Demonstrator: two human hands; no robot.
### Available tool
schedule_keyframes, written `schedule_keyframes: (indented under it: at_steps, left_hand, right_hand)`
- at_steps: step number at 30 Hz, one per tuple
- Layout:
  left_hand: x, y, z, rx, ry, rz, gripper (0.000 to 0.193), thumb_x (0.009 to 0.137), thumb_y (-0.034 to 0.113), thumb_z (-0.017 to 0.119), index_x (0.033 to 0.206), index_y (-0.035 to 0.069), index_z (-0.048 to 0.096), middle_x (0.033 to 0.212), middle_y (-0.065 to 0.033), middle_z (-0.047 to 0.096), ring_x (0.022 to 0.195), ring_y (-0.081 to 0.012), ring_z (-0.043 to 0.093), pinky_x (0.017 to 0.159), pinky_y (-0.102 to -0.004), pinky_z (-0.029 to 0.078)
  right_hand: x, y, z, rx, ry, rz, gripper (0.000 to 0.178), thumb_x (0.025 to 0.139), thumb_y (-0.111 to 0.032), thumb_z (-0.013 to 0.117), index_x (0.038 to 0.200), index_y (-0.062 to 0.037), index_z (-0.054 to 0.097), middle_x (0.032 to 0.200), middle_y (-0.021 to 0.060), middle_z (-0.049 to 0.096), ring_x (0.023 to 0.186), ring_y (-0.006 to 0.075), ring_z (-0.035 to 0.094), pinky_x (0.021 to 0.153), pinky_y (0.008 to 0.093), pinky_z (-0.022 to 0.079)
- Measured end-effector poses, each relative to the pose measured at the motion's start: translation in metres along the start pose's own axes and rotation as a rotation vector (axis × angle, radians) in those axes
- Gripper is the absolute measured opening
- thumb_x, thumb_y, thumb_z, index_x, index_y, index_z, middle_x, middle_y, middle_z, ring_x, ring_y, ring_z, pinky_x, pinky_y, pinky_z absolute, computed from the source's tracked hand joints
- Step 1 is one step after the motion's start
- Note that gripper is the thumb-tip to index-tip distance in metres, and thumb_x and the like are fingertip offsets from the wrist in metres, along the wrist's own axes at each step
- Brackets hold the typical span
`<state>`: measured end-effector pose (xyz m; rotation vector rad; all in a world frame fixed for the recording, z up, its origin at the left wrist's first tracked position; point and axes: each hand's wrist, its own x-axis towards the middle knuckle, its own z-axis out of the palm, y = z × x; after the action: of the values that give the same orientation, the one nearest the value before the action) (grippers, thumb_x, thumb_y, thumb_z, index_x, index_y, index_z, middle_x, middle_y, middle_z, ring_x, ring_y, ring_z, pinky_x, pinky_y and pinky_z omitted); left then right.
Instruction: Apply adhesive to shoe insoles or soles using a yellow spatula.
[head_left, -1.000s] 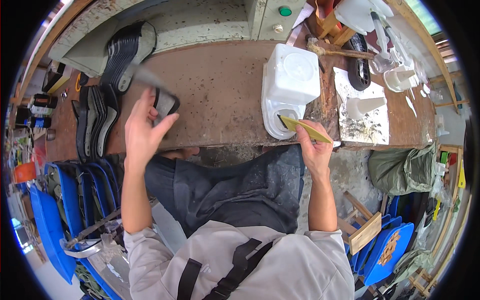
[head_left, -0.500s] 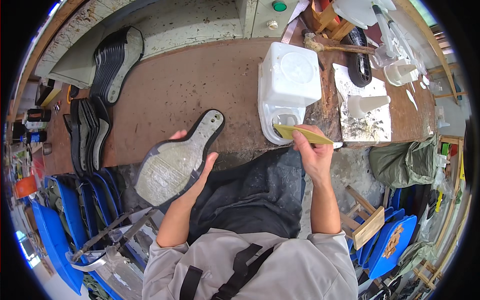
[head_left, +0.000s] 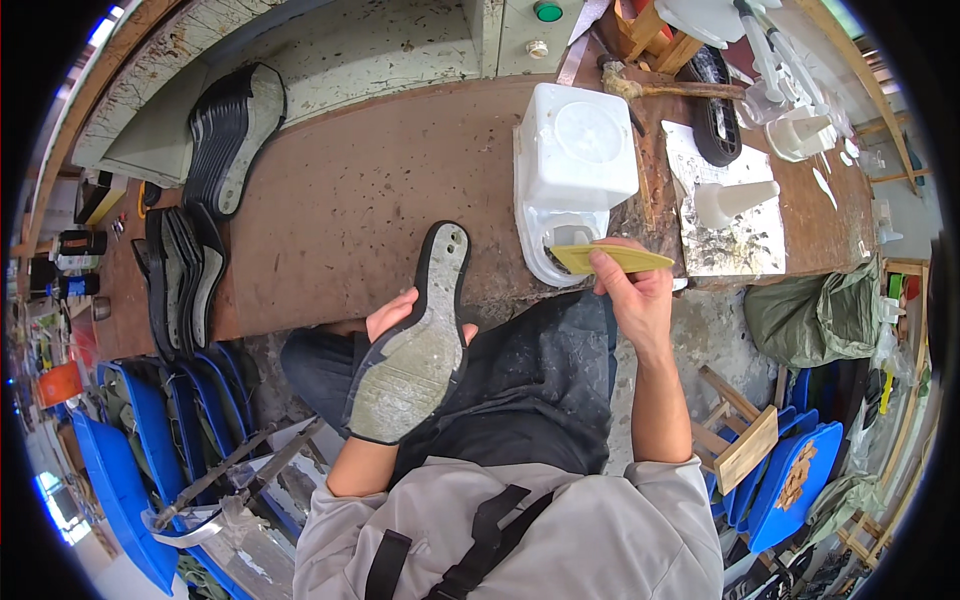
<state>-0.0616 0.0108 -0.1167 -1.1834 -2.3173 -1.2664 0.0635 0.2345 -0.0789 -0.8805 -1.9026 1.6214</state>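
Note:
A black-edged shoe sole [head_left: 412,375] with a grey-green inner face rests in my left hand [head_left: 393,312]. The fingers and thumb wrap its narrow middle from beneath, and its heel end with two holes points toward the bench. My right hand [head_left: 637,292] pinches a flat yellow spreader [head_left: 615,259] between thumb and fingers. The spreader's left tip is over the front opening of a white translucent plastic container [head_left: 580,150] with a dark rim spot. What lies inside that opening is hard to make out.
Stacked soles [head_left: 235,135] and further soles [head_left: 183,275] lie at the bench's left. To the right are a stained paper sheet [head_left: 735,245], a white cone-shaped nozzle [head_left: 737,203], a black sole [head_left: 712,120] and a hammer [head_left: 680,90]. Blue trays [head_left: 110,480] stand below left.
My left hand has moved right and turned the sole more upright, nearer my lap. My right hand stays by the container, with the spreader slightly turned.

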Motion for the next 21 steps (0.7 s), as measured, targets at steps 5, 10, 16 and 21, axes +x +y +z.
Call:
schedule_keyframes:
  at_steps: [5, 10, 16, 21]
  left_hand:
    - [-0.003, 0.002, 0.0, 0.065, 0.072, 0.114, 0.075, 0.061, 0.022, 0.086, 0.115, 0.002, 0.038, 0.11, -0.0146, 0.052, 0.102, -0.0251, 0.055, 0.088, -0.03, 0.045]
    - [0.0, 0.028, -0.007, 0.043, 0.255, 0.205, 0.073, 0.064, 0.017, 0.086, 0.119, 0.005, 0.039, 0.113, -0.0151, 0.046, 0.095, -0.0273, 0.058, 0.076, -0.0321, 0.052]
    - [0.009, 0.075, 0.0, -0.233, 0.579, 0.299, 0.066, 0.062, 0.012, 0.087, 0.109, -0.002, 0.043, 0.101, -0.0139, 0.05, 0.087, -0.0269, 0.061, 0.068, -0.0311, 0.057]
    - [0.001, 0.111, -0.044, 0.151, 0.357, 0.274, 0.045, 0.07, 0.013, 0.08, 0.108, 0.004, 0.06, 0.093, -0.0058, 0.062, 0.086, -0.0132, 0.061, 0.068, -0.01, 0.049]
  right_hand:
    - [0.003, 0.012, -0.007, 0.253, -0.034, 0.068, 0.014, 0.087, -0.011, 0.064, 0.093, 0.0014, 0.065, 0.068, 0.0017, 0.061, 0.055, 0.007, 0.053, 0.049, 0.021, 0.039]
    - [-0.027, -0.036, -0.018, 0.277, -0.071, 0.085, 0.017, 0.087, -0.009, 0.062, 0.096, 0.0044, 0.063, 0.071, 0.0084, 0.063, 0.053, 0.0106, 0.056, 0.048, 0.0215, 0.042]
    - [-0.071, -0.099, 0.015, 0.453, 0.049, -0.211, 0.016, 0.084, -0.002, 0.061, 0.096, 0.008, 0.061, 0.075, 0.0134, 0.063, 0.053, 0.0137, 0.06, 0.048, 0.0219, 0.044]
    - [-0.073, -0.12, 0.026, 0.18, 0.005, -0.443, 0.016, 0.08, 0.003, 0.064, 0.095, 0.0078, 0.063, 0.071, 0.0114, 0.062, 0.055, 0.0121, 0.06, 0.049, 0.0218, 0.044]
